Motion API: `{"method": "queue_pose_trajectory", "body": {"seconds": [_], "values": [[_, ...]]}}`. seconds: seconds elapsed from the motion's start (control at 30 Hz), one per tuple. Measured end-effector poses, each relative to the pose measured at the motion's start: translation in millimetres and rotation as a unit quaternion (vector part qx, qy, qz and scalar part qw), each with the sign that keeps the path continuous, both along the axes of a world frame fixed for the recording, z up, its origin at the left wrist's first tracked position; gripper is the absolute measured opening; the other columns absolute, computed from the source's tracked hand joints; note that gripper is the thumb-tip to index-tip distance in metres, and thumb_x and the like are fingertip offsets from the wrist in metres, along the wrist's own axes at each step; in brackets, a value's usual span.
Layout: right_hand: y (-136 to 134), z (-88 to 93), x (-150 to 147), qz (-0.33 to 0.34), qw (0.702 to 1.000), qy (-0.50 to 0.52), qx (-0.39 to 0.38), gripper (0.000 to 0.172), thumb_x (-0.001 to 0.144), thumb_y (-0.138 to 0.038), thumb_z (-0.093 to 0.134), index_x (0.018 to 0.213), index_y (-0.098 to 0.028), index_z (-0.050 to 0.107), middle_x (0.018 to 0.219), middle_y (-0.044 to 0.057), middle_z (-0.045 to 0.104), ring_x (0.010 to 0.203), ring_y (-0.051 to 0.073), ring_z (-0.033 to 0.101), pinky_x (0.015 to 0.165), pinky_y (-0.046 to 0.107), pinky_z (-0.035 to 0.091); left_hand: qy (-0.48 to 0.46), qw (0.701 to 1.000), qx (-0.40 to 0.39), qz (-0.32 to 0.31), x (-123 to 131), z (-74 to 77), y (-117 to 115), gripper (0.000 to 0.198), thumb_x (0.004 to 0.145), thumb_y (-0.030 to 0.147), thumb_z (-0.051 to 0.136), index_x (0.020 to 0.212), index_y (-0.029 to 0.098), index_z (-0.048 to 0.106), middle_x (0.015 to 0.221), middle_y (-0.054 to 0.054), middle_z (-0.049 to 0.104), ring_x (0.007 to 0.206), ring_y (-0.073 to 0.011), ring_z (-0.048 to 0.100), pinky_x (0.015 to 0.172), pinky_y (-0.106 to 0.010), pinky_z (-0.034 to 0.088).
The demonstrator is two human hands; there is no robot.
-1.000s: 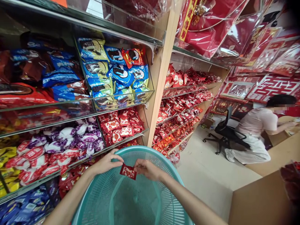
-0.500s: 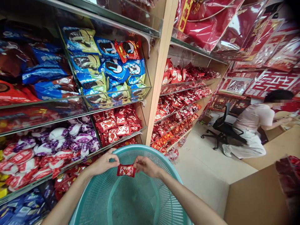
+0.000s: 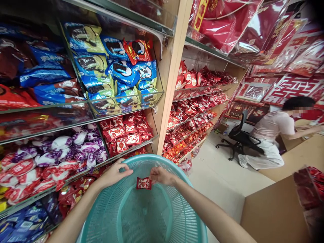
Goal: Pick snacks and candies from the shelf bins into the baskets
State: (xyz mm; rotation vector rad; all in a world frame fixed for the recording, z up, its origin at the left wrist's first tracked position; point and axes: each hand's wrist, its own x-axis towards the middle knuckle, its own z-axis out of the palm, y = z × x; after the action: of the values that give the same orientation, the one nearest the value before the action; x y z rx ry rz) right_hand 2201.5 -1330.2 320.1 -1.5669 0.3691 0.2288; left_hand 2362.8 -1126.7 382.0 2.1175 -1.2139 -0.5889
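A small red-and-white candy packet [image 3: 143, 183] with a heart print hangs over the basket. My right hand [image 3: 162, 176] pinches its right end between thumb and fingers. To its left, my left hand [image 3: 117, 173] holds nothing; its thumb and forefinger are curved with their tips close together, apart from the packet. Both hands are above the upper part of a teal plastic mesh basket [image 3: 188, 202], whose floor shows below them. Matching red-and-white packets [image 3: 125, 135] fill a shelf compartment just beyond the basket.
Glass-fronted shelves hold blue cookie packs [image 3: 124, 72] and purple-and-white wrapped candies [image 3: 62, 143] at left. A wooden upright [image 3: 172, 84] divides them from shelves of red packets [image 3: 194, 108]. At right, a person [image 3: 272, 131] sits on a black chair [image 3: 239, 138] near a cardboard box [image 3: 268, 209].
My left hand has let go of the packet's left end and drawn apart from it. The packet has shifted slightly right with my right hand. The seated person's arm has reached further out.
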Motion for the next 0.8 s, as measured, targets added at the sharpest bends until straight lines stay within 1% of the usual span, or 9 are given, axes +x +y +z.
{"method": "queue_pose_trajectory", "body": {"seconds": [0.13, 0.23, 0.37, 0.47, 0.53, 0.6, 0.67, 0.73, 0.8], "values": [[0.9, -8.1, 0.9, 0.022, 0.998, 0.049, -0.042, 0.026, 0.066, -0.036, 0.070, 0.064, -0.017, 0.053, 0.055, -0.003, 0.058, 0.053, 0.012, 0.058, 0.061, 0.030, 0.050, 0.005, 1.000, 0.002, 0.002, -1.8, 3.1, -0.4, 0.041, 0.076, 0.061, 0.050, 0.076, 0.022, 0.066, 0.100, -0.004, 0.057, 0.098, -0.0202, 0.055, 0.095, -0.033, 0.041], [0.9, -12.3, 1.2, 0.006, 0.993, 0.061, -0.103, 0.019, 0.074, -0.029, 0.061, 0.063, -0.019, 0.049, 0.051, -0.003, 0.056, 0.049, 0.013, 0.058, 0.054, 0.028, 0.049, -0.003, 1.000, 0.010, 0.008, -1.3, 1.1, -1.4, 0.040, 0.076, 0.060, 0.051, 0.075, 0.022, 0.066, 0.100, -0.004, 0.058, 0.096, -0.0205, 0.056, 0.092, -0.032, 0.042], [4.3, -15.7, 4.8, -0.008, 0.979, 0.047, -0.197, 0.023, 0.074, -0.020, 0.057, 0.056, -0.021, 0.043, 0.041, -0.004, 0.047, 0.044, 0.015, 0.055, 0.044, 0.025, 0.040, -0.039, 0.998, 0.041, 0.023, -1.7, -1.7, -2.4, 0.040, 0.075, 0.061, 0.051, 0.075, 0.024, 0.066, 0.095, -0.002, 0.056, 0.091, -0.0205, 0.058, 0.087, -0.031, 0.043], [9.0, -16.6, 6.8, -0.006, 0.961, 0.023, -0.274, 0.026, 0.073, -0.014, 0.053, 0.052, -0.022, 0.042, 0.040, -0.003, 0.044, 0.045, 0.016, 0.054, 0.046, 0.026, 0.036, -0.064, 0.995, 0.065, 0.033, -3.3, -1.0, -2.4, 0.038, 0.075, 0.060, 0.051, 0.076, 0.025, 0.065, 0.092, 0.000, 0.056, 0.088, -0.0198, 0.059, 0.082, -0.029, 0.043], [12.2, -13.5, 7.0, -0.013, 0.941, 0.013, -0.337, 0.026, 0.074, -0.013, 0.053, 0.051, -0.022, 0.043, 0.042, -0.001, 0.046, 0.049, 0.018, 0.056, 0.050, 0.028, 0.037, -0.072, 0.995, 0.069, 0.029, -4.0, -0.2, -2.1, 0.037, 0.075, 0.059, 0.051, 0.077, 0.025, 0.065, 0.090, 0.001, 0.055, 0.086, -0.0190, 0.059, 0.079, -0.028, 0.043], [14.2, -2.7, 7.0, -0.032, 0.911, 0.007, -0.411, 0.022, 0.074, -0.015, 0.057, 0.055, -0.022, 0.047, 0.051, 0.002, 0.054, 0.059, 0.021, 0.060, 0.056, 0.030, 0.039, -0.074, 0.995, 0.065, 0.026, -3.8, -0.2, -1.8, 0.037, 0.076, 0.058, 0.050, 0.076, 0.025, 0.065, 0.089, 0.001, 0.055, 0.085, -0.0186, 0.059, 0.077, -0.027, 0.043], [14.3, 19.5, 7.9, -0.049, 0.879, -0.012, -0.474, 0.015, 0.076, -0.019, 0.059, 0.063, -0.021, 0.051, 0.061, 0.004, 0.060, 0.068, 0.022, 0.061, 0.060, 0.030, 0.040, -0.067, 0.996, 0.057, 0.026, -2.9, -1.2, -1.6, 0.037, 0.077, 0.058, 0.050, 0.075, 0.024, 0.064, 0.089, 0.001, 0.055, 0.086, -0.0185, 0.059, 0.077, -0.027, 0.043], [12.0, 53.4, 10.6, -0.067, 0.872, -0.052, -0.482, 0.015, 0.083, -0.027, 0.053, 0.068, -0.021, 0.053, 0.060, 0.003, 0.060, 0.064, 0.020, 0.061, 0.059, 0.028, 0.040, -0.060, 0.997, 0.047, 0.028, -2.0, -2.5, -1.4, 0.037, 0.076, 0.058, 0.050, 0.075, 0.024, 0.064, 0.090, 0.001, 0.055, 0.086, -0.0185, 0.059, 0.078, -0.027, 0.043], [7.6, 93.5, 15.5, -0.111, 0.881, -0.107, -0.448, 0.027, 0.090, -0.035, 0.042, 0.070, -0.021, 0.053, 0.049, 0.000, 0.056, 0.050, 0.016, 0.057, 0.054, 0.026, 0.039, -0.055, 0.997, 0.045, 0.031, -1.7, -3.3, -1.1, 0.038, 0.075, 0.059, 0.051, 0.075, 0.024, 0.064, 0.093, 0.000, 0.055, 0.087, -0.0190, 0.059, 0.079, -0.027, 0.043]]}}
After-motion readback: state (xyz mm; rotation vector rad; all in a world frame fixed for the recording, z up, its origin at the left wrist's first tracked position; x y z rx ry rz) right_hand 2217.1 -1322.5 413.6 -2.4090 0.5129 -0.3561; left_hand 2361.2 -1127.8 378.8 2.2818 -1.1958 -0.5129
